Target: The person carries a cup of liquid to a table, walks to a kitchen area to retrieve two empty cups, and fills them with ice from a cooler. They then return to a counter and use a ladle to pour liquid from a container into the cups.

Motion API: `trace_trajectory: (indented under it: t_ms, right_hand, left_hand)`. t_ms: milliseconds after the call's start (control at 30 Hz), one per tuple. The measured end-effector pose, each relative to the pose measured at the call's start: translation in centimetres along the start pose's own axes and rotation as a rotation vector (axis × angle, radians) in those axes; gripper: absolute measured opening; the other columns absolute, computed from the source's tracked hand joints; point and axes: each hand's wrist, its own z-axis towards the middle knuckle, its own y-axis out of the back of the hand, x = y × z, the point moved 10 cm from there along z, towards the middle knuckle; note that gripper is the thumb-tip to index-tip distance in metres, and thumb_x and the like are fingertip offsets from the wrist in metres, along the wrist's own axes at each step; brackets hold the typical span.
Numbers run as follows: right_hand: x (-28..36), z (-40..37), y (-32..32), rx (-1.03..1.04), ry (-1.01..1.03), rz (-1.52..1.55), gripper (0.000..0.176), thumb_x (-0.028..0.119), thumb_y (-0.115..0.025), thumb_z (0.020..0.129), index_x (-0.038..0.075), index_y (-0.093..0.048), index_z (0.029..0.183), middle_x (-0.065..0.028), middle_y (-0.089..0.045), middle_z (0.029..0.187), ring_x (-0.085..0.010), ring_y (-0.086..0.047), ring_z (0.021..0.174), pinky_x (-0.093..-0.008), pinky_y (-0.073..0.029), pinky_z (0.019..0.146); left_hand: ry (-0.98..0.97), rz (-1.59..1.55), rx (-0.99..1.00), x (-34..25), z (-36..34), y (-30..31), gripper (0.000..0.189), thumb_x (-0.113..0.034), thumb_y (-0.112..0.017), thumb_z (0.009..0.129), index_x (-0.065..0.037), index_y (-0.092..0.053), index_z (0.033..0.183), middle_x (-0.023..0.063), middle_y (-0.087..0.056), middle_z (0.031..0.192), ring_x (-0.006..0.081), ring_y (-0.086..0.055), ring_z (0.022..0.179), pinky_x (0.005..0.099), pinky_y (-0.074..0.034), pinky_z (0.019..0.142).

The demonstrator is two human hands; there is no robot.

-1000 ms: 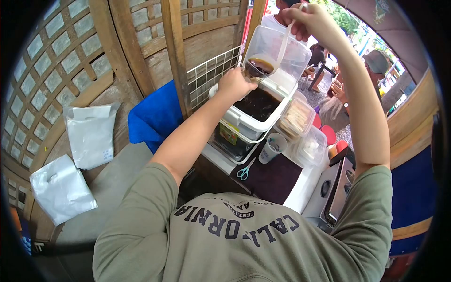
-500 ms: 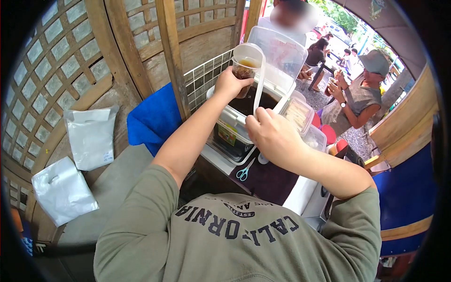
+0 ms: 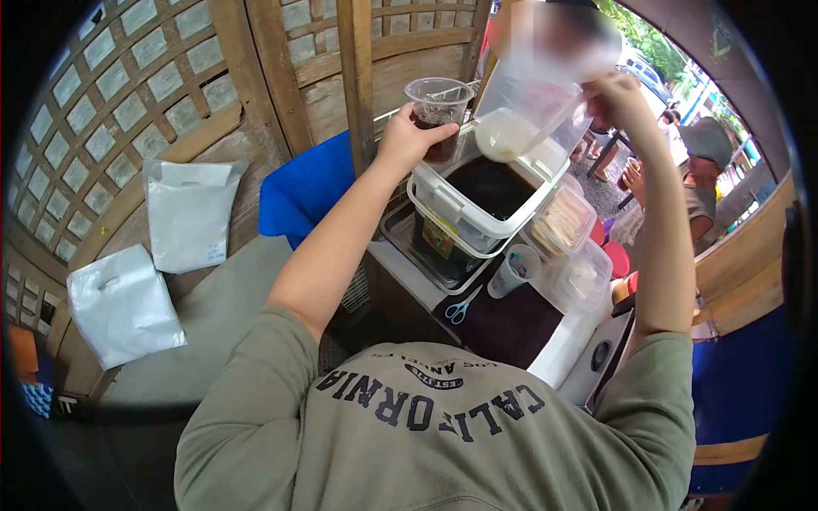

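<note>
My left hand (image 3: 407, 140) is wrapped round a clear plastic cup (image 3: 438, 100) that holds brown liquid, at the left of the tub. My right hand (image 3: 615, 100) is raised at the upper right, closed on the handle of a white ladle (image 3: 504, 134). The ladle's bowl hangs tilted over the back of the tub, to the right of the cup, and looks empty. Dark liquid (image 3: 490, 187) fills the open white-rimmed tub (image 3: 464, 213), whose clear lid stands up behind it.
Light blue scissors (image 3: 460, 308) and a patterned cup (image 3: 514, 271) stand on a dark mat (image 3: 511, 336). Clear food boxes (image 3: 562, 221) sit right of the tub. Plastic bags (image 3: 189, 217) hang at the left. One person is behind the tub, another at the right.
My right hand has risen and moved right, and the ladle's bowl has left the cup. The view has shifted, so the patterned cup now shows.
</note>
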Motion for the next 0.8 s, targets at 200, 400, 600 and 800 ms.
trace_trajectory:
  t_ms: [200, 400, 600, 800]
  right_hand:
    - [-4.6, 0.2, -15.5, 0.446, -0.032, -0.253, 0.024, 0.019, -0.053, 0.084, -0.002, -0.064, 0.082, -0.0091, -0.062, 0.063, -0.0156, -0.060, 0.053, -0.0299, -0.049, 0.052]
    - [-6.8, 0.4, -22.7, 0.612, 0.020, -0.429, 0.024, 0.021, -0.053, 0.080, 0.002, -0.064, 0.073, -0.0084, -0.060, 0.057, -0.0179, -0.060, 0.052, -0.0311, -0.049, 0.055]
    - [-9.2, 1.1, -25.1, 0.601, -0.052, -0.090, 0.023, 0.020, -0.054, 0.082, 0.000, -0.063, 0.076, -0.0074, -0.059, 0.058, -0.0147, -0.058, 0.050, -0.0281, -0.047, 0.050]
    - [-12.9, 1.9, -20.0, 0.372, -0.291, 0.252, 0.025, 0.024, -0.054, 0.083, 0.001, -0.061, 0.079, -0.0082, -0.060, 0.061, -0.0144, -0.058, 0.051, -0.0246, -0.045, 0.049]
  left_hand:
    - [-0.061, -0.061, -0.021, -1.6, -1.6, 3.6, 0.058, -0.028, -0.084, 0.063, 0.002, -0.059, 0.106, 0.0133, -0.066, 0.100, 0.0196, -0.064, 0.091, 0.0313, -0.049, 0.081]
    - [-0.058, -0.040, -0.027, -2.4, -3.2, 5.4, 0.067, -0.027, -0.084, 0.063, 0.002, -0.054, 0.115, 0.0130, -0.065, 0.103, 0.0177, -0.062, 0.095, 0.0306, -0.049, 0.084]
    - [-0.029, -0.080, -0.011, -3.3, -4.1, 5.8, 0.067, -0.024, -0.083, 0.066, 0.002, -0.051, 0.118, 0.0123, -0.065, 0.104, 0.0168, -0.062, 0.095, 0.0299, -0.049, 0.084]
    - [-0.024, -0.093, -0.003, -2.3, -3.7, 5.3, 0.063, -0.021, -0.083, 0.066, 0.003, -0.053, 0.116, 0.0117, -0.065, 0.103, 0.0165, -0.062, 0.093, 0.0298, -0.049, 0.084]
